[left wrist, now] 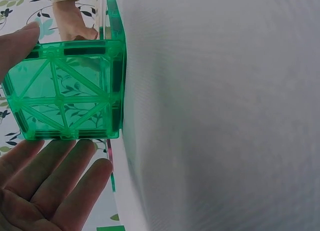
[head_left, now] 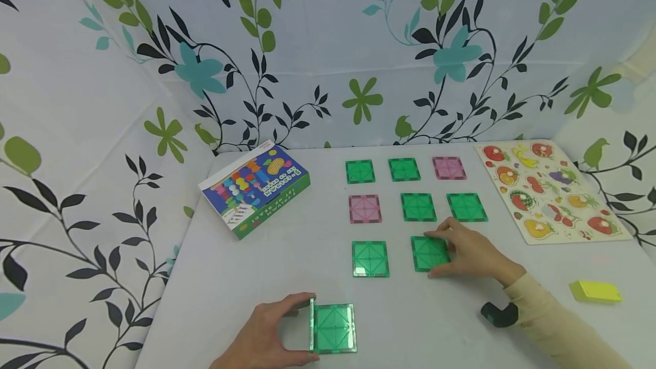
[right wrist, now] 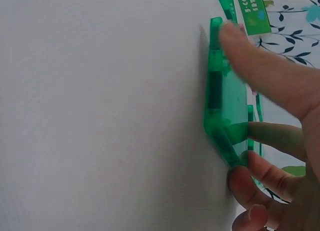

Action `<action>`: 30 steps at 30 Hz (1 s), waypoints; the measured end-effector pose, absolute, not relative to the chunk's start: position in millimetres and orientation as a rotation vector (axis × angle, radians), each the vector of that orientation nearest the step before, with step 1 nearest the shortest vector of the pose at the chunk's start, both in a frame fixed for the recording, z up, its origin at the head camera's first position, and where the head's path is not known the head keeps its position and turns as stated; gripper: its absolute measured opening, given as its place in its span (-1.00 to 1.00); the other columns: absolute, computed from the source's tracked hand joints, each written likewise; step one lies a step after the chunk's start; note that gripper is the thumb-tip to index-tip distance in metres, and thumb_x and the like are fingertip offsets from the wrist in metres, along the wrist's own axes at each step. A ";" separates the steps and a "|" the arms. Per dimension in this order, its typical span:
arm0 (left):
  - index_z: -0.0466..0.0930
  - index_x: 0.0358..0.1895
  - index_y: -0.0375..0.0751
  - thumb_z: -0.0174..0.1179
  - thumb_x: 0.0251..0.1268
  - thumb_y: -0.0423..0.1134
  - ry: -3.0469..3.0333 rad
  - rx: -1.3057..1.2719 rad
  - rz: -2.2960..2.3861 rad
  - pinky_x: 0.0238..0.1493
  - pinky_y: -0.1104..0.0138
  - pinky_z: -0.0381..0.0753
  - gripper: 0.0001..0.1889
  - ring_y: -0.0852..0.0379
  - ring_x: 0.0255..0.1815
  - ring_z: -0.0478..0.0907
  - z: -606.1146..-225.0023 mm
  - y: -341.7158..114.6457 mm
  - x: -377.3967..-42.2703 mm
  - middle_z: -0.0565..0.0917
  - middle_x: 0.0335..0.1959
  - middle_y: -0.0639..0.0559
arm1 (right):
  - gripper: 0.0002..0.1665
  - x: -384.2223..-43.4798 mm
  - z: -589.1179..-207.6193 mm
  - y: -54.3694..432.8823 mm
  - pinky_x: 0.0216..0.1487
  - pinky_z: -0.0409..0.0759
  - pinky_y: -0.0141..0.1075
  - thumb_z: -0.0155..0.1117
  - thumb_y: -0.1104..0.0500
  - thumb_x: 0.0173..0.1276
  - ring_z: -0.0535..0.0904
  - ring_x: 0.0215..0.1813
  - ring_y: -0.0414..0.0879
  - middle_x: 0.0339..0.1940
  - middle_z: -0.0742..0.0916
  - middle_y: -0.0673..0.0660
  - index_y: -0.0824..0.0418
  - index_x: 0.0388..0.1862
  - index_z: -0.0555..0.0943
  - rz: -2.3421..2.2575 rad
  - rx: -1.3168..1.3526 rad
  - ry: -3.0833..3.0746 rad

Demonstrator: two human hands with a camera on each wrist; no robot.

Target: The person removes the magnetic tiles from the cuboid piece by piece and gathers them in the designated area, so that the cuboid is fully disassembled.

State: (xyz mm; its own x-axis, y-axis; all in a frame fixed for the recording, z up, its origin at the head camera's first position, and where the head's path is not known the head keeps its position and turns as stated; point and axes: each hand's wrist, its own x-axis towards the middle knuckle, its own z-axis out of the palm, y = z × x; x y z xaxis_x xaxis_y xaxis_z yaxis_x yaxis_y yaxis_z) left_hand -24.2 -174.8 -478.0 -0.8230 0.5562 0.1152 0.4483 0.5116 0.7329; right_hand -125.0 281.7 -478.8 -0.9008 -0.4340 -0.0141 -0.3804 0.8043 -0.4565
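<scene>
My left hand [head_left: 274, 332] holds a green magnetic tile [left wrist: 65, 91] on edge, thumb at one end and fingertips at the other. This tile stands upright along the left side of a flat green tile [head_left: 335, 328] near the front of the table. Farther right, my right hand [head_left: 474, 252] grips another green magnetic tile [head_left: 429, 254], thumb at its near edge and fingers at its far edge. That one lies flat, or nearly so, on the table, just right of a single flat green tile [head_left: 370, 259].
Behind are two rows of flat tiles, mostly green, with a pink tile [head_left: 365, 209] in the nearer row and another pink tile [head_left: 449, 168] at the back. A colourful box [head_left: 256, 187] lies back left, a fruit board [head_left: 550, 189] back right, a yellow block [head_left: 595, 291] at right.
</scene>
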 end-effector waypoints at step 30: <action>0.47 0.38 0.05 0.59 -0.02 0.14 2.584 0.847 1.219 0.09 0.26 0.72 -0.16 0.26 0.18 0.66 -473.6 -173.8 -22.7 0.69 0.25 0.18 | -0.12 -78.0 -456.5 172.9 -0.14 0.58 -0.40 0.63 -0.36 -0.03 0.49 -0.07 -0.29 0.01 0.63 -0.11 0.02 0.23 0.69 -0.768 -1.203 2.830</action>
